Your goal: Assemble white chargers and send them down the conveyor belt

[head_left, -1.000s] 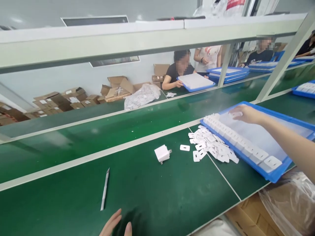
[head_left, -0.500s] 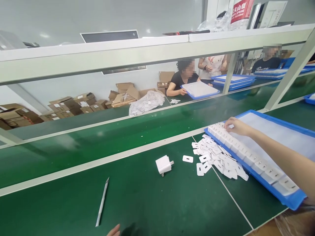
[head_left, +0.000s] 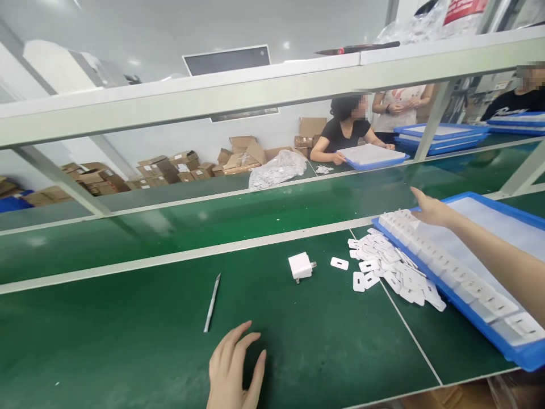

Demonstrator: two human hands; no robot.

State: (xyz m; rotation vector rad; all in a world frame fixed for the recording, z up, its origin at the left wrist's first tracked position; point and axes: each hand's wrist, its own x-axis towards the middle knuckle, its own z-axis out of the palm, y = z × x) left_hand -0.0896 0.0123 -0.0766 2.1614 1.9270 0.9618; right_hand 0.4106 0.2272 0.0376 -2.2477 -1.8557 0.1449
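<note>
Both our hands are empty: our right hand [head_left: 430,209] rests with fingers loose on the charger row [head_left: 426,241] in the blue tray [head_left: 511,352] at right; our left hand [head_left: 234,369] lies spread at bottom centre. A careless sweep could knock chargers into the loose plates [head_left: 392,270].

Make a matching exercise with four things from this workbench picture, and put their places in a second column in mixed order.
Things:
1. charger plug
2. craft knife
3. blue tray
4. pile of white plates

Places:
A. lies on the green mat just beyond the left hand
B. heaped against the tray's near-left edge
C. stands alone in the middle of the mat, prongs pointing right
D. at the right of the bench, with the right hand over its far corner

Pairs: 1-C, 2-A, 3-D, 4-B
</note>
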